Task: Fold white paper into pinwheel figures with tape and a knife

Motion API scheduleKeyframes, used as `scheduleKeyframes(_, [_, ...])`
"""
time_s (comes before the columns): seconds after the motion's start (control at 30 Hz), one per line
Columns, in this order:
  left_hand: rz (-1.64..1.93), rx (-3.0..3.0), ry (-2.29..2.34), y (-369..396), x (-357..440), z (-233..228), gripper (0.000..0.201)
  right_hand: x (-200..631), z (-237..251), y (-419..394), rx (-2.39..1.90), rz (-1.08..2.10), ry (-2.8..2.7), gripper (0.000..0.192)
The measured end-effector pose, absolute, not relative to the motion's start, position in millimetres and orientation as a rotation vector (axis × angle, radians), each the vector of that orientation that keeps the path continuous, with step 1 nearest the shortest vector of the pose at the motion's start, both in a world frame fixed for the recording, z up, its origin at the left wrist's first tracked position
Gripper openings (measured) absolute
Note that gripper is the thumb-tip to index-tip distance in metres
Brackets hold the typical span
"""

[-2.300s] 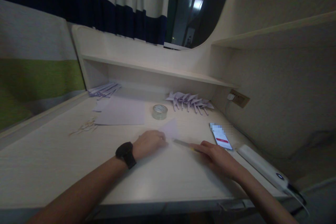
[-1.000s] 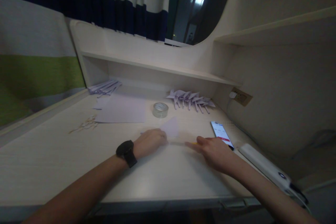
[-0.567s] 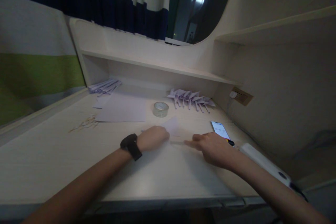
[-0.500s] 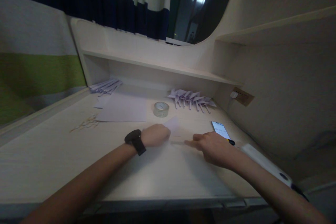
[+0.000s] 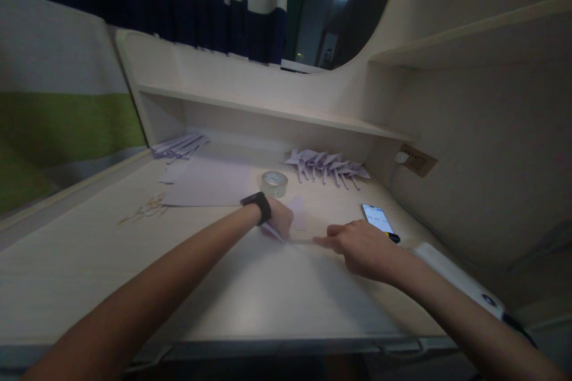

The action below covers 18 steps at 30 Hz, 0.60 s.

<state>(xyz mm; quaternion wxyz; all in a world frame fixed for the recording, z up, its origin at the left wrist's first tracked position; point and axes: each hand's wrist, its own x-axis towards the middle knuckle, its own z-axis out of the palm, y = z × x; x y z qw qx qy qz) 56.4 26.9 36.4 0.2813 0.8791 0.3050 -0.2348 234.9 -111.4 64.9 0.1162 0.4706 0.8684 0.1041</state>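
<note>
My left hand [image 5: 280, 218], wearing a dark watch, is closed on a piece of folded white paper [image 5: 273, 232] over the middle of the desk. A thin pale strip [image 5: 304, 241] runs from beside that paper to the fingertips of my right hand [image 5: 360, 248]. The right fingers are curled, one reaching forward, and seem to pinch the strip's end. Just beyond my left fingers lies a small white paper piece [image 5: 300, 208]. The clear tape roll [image 5: 274, 191] stands behind my left wrist.
White sheets [image 5: 210, 184] lie left, with rolled paper sticks [image 5: 181, 146] behind and thin yellowish strips [image 5: 145, 209] in front. Folded paper pinwheels [image 5: 328, 164] line the back right. A phone [image 5: 375, 217], a yellow-and-black tool [image 5: 392, 237] and a white box-like object [image 5: 456, 280] are rightward.
My left hand has turned and shifted slightly right, its wrist now higher, with folded paper showing beneath it. My right hand has stayed almost in place.
</note>
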Motion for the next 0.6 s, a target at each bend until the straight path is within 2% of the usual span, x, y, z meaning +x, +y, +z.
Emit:
scheduleKeyframes(0.23, [-0.584, 2.232, 0.86, 28.7, 52.0, 28.8, 0.006, 235.1, 65.8, -111.0, 1.37, 0.271, 2.552, 0.063])
scheduleKeyframes(0.43, [-0.523, 2.181, 0.863, 26.6, 48.4, 27.5, 0.015, 236.3, 64.8, -111.0, 1.372, 0.271, 2.548, 0.062])
scheduleKeyframes(0.6, [-0.493, 2.171, 0.85, 25.1, 46.7, 28.7, 0.013, 236.4, 63.4, -111.8, 1.388, 0.268, 2.574, 0.065])
